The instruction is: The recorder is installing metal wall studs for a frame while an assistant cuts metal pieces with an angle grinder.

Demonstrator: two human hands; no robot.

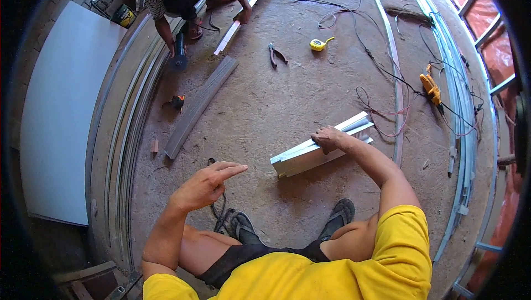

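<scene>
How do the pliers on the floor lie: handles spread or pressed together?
Spread: the pliers lie with their handles angled apart, and floor shows between them.

The person wears a bright yellow T-shirt (287,278), plain over the part that shows, its cloth loose and creased. The left sleeve (167,288) and the right sleeve (401,239) are short and of the same yellow, the right one wide, with soft folds. Below them the left forearm (166,231) and the right forearm (381,167) are bare, as are the left grip (206,186) and the right grip (327,138). Black shorts (229,261) end on the thighs. The dark sandals (338,217) have rounded toes, their finer details too small to tell
</scene>
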